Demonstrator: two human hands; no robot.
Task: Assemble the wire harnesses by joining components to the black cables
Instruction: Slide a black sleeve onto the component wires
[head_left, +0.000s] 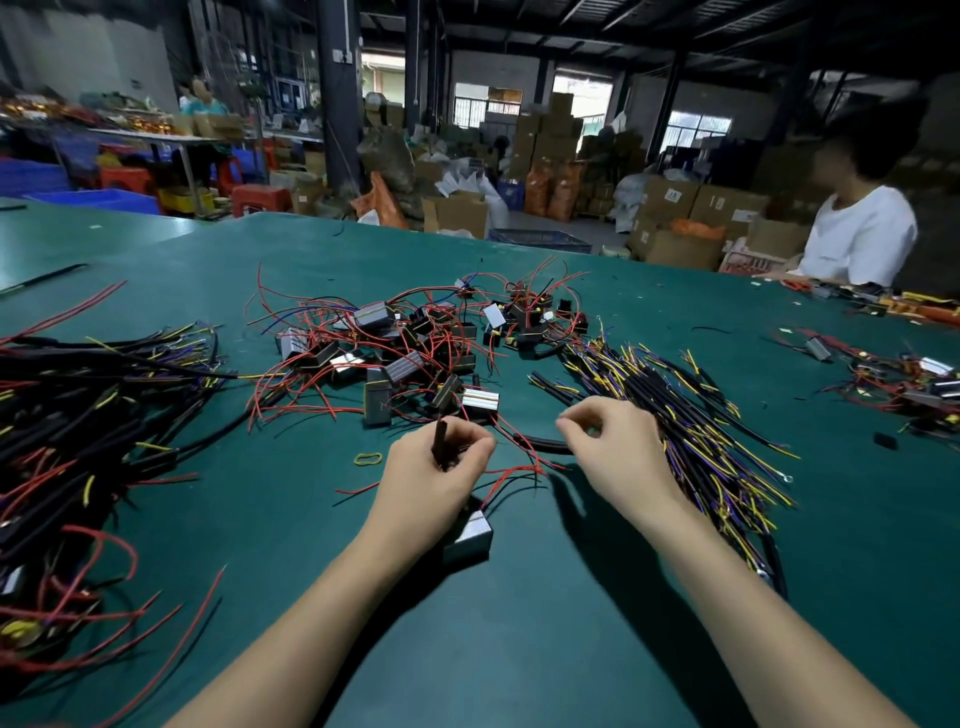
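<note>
Two hands: left (441, 462) grips a black tube (441, 441), right (608, 441) pinches something unseen

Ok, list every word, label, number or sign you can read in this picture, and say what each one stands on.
No text can be read here.
Cardboard boxes: dark printed marks and pale labels, too small and blurred to read.
Sign on the dark pillar: blurred, unreadable.
Small block components on the green table: pale striped faces, no legible print.
Left hand and right hand: no writing.
</note>
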